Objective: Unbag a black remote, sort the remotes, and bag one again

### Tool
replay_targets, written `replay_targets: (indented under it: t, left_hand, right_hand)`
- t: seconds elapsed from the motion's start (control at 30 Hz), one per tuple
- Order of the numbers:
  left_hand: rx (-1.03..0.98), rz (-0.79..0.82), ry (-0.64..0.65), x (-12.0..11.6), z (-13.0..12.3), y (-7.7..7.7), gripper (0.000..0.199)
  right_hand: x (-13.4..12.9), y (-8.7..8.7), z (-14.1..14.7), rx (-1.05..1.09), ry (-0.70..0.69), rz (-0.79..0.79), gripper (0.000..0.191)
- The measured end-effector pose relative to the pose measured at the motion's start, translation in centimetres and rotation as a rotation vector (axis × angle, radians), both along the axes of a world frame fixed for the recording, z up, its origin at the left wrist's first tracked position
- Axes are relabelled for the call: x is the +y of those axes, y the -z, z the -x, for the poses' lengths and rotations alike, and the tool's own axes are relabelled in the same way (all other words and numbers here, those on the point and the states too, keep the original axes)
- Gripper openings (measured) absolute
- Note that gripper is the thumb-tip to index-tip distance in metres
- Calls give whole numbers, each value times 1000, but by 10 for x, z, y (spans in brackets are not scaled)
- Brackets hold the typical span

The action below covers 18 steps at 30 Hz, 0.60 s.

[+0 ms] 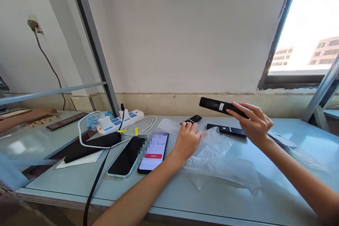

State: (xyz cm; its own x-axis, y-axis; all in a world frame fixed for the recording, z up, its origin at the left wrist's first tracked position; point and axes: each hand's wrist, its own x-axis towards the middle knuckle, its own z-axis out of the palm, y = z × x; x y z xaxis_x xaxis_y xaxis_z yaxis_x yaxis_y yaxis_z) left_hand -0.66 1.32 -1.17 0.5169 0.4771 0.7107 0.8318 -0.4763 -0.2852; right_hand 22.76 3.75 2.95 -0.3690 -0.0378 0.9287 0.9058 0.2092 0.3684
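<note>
My right hand point(255, 123) is closed around a black remote control point(221, 106) and holds it above the desk. The remote's back, with a small white label, is turned toward me. Lower and to the left, my left hand point(186, 141) has its fingers bent onto a clear plastic bag point(210, 141); the fingertips are partly hidden. Just beyond those fingers lies a second black remote point(194, 119), partly covered by the hand. A third remote point(226, 130) rests buttons up between my hands. Another clear plastic sleeve point(225, 171) is spread nearer to me.
Two phones, one dark point(127, 157) and one lit point(153, 155), lie left of my left hand. Behind them are a white power strip point(120, 122), cables and a black pouch point(92, 146). A wrapped item point(284, 139) sits at right. Another person's arm point(29, 116) shows at far left.
</note>
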Motion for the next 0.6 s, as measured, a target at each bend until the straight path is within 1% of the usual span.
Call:
replay_targets:
  t: [0.07, 0.1, 0.13, 0.17, 0.23, 0.3, 0.37, 0.4, 0.47, 0.53, 0.6]
  left_hand:
    - [-11, -63, -38, 1, 3, -2, 21]
    - [-14, -70, -59, 1, 4, -3, 27]
    - [-12, -59, -74, 0, 5, -4, 35]
    - [-5, -34, -80, 0, 6, -5, 41]
    - [4, 30, -84, -1, 6, -6, 49]
    - [-9, 78, -82, -3, 4, -6, 52]
    - [-63, 108, -76, -5, 2, -5, 54]
    - [-101, 122, -69, -6, 0, -5, 54]
    - [-179, 158, -53, -7, -2, -3, 49]
    - [-232, 195, -44, -7, -4, 0, 37]
    - [-256, 217, -40, -6, -5, 2, 27]
  right_hand:
    - [-4, -3, -6, -13, -16, -108, 45]
    - [-5, -5, -8, -4, -30, -129, 43]
    - [-7, -8, -9, 20, -42, -116, 39]
    - [-10, -11, -9, 58, -47, -64, 35]
    - [-16, -14, -8, 160, -48, 121, 29]
    - [-23, -14, -6, 247, -53, 325, 30]
    - [-30, -12, -4, 312, -59, 469, 33]
    - [-33, -11, -2, 338, -61, 509, 33]
    - [-38, -10, 1, 392, -74, 535, 34]
    - [-42, -10, 6, 456, -114, 499, 34]
    - [-43, -12, 12, 547, -189, 450, 28]
